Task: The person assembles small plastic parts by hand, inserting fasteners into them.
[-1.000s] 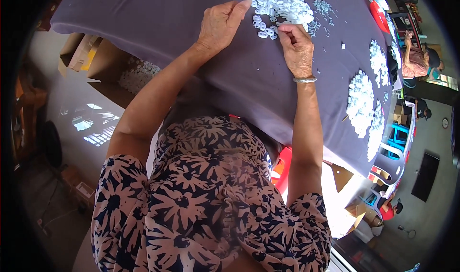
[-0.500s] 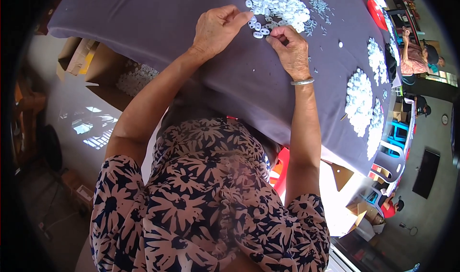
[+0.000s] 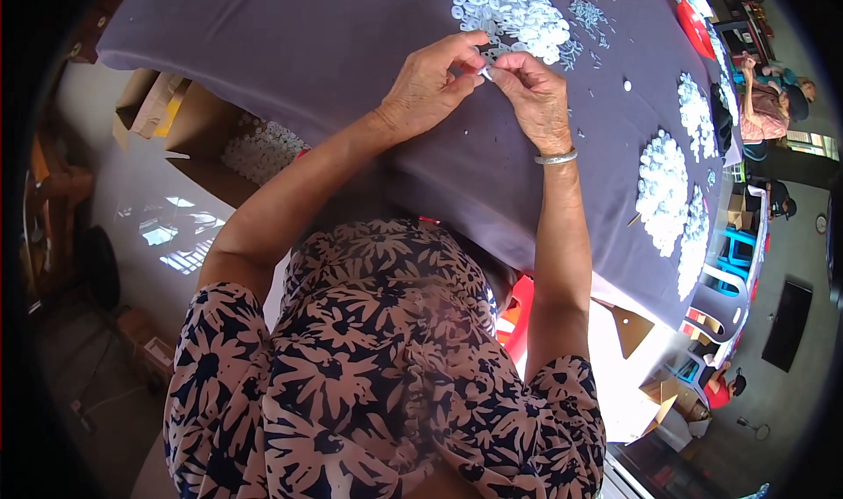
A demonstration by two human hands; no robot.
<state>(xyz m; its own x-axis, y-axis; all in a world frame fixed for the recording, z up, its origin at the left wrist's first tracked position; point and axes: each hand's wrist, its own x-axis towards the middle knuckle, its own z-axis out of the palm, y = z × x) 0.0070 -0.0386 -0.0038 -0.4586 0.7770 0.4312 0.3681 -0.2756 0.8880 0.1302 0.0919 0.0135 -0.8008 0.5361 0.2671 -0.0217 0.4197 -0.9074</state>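
Both hands meet just in front of a heap of white oval plastic pieces with two holes (image 3: 518, 16) on the cloth-covered table. My left hand (image 3: 430, 84) has its thumb and fingers closed on a small white plastic piece (image 3: 486, 72), index finger raised a little above it. From the other side, my right hand (image 3: 534, 95), with a bracelet at the wrist, pinches at the same piece; anything else in its fingertips is too small to make out. Small grey screws (image 3: 588, 14) lie scattered to the right of the heap.
More heaps of white pieces (image 3: 660, 187) lie along the table's right side, near a red tray (image 3: 694, 29). At the left, below the table edge, a cardboard box (image 3: 204, 130) holds many white pieces. Other people (image 3: 764, 112) sit farther right, near a grey chair (image 3: 720, 306).
My left hand has moved right and down from the heap's edge to meet my right hand. A small white piece now shows between their fingertips.
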